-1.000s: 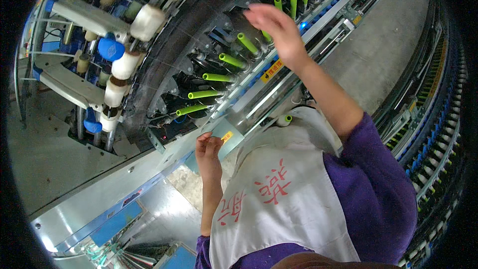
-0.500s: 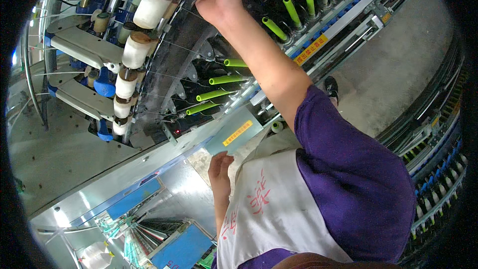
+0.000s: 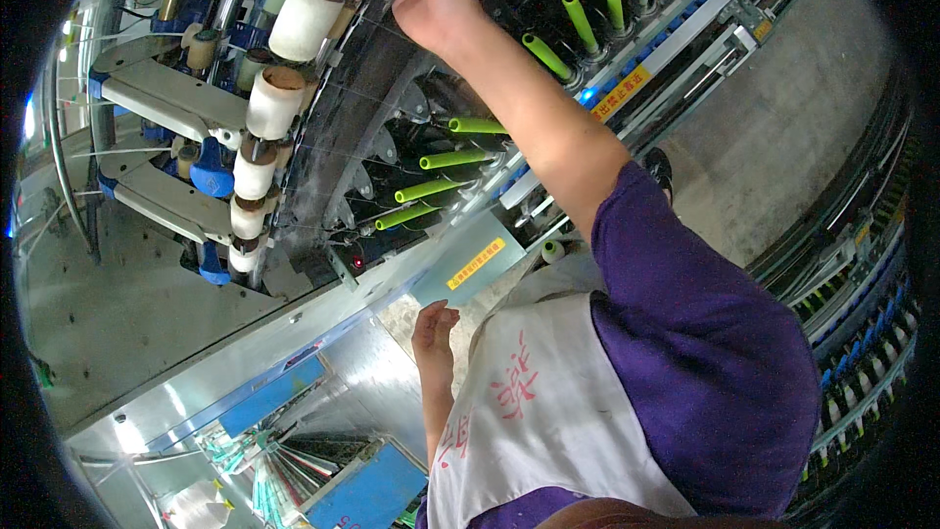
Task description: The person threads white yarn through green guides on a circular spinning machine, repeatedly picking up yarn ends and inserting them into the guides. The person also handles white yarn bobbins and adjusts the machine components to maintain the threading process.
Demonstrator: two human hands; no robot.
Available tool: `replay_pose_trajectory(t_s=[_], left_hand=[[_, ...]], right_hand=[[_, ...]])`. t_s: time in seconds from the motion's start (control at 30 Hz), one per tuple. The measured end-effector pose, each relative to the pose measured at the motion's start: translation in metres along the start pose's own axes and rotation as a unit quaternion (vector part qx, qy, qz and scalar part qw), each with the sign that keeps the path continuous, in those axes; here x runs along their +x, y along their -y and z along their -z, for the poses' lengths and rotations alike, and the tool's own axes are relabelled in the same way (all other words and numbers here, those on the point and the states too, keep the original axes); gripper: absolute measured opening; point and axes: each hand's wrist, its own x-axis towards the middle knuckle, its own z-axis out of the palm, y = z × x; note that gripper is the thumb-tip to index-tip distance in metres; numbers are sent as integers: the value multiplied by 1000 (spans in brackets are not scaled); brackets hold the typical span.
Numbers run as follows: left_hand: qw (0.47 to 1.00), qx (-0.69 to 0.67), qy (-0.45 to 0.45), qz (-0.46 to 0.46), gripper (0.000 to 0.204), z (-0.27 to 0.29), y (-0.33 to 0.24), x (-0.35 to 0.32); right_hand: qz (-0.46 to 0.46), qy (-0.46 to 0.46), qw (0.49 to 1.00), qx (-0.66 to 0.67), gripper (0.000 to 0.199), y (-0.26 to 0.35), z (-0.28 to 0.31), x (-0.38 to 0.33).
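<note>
At the top, my right hand (image 3: pixel 438 2) reaches over a spinning machine, beside its row of white rollers (image 3: pixel 306 23). Its fingers are bent together near the machine's dark edge; their tips are partly hidden, and what they hold, if anything, cannot be made out. Beneath the forearm, several bright green tubes (image 3: pixel 457 159) stand in a curved row. Lower down, my left hand (image 3: pixel 433 331) hangs in front of the white apron (image 3: pixel 519 392), fingers loosely bent and a little apart, with nothing visible in them. It is nearest a grey panel with a yellow label (image 3: pixel 477 264).
Grey pressure arms (image 3: pixel 171 88) with blue ends lie left of the rollers. A metal rail (image 3: pixel 705 44) runs along the tubes. At right, another machine row (image 3: pixel 862 362) curves past the grey floor (image 3: pixel 764 127). Blue-sided boxes (image 3: pixel 367 490) stand lower left.
The whole view has shifted slightly to the right. My right hand stays by the rollers, and my left hand barely moves. A small blue light now shows on the rail beside my right forearm.
</note>
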Motion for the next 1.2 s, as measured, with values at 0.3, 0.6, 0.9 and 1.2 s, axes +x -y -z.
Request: replay_pose_trajectory(t_s=[0.3, 0.6, 0.9, 1.2], left_hand=[[998, 58, 2, -6, 20, 5, 1, 4], [994, 108, 22, -24, 21, 7, 15, 10], [993, 113, 39, -22, 20, 9, 30, 13], [993, 92, 69, -21, 22, 11, 40, 15]], right_hand=[[-10, 1, 999, -30, 16, -5, 10, 7], [-16, -11, 1000, -8, 10, -5, 13, 6], [-55, -52, 997, 2, 3, 3, 12, 4], [-33, -49, 996, -69, 15, -4, 31, 20]])
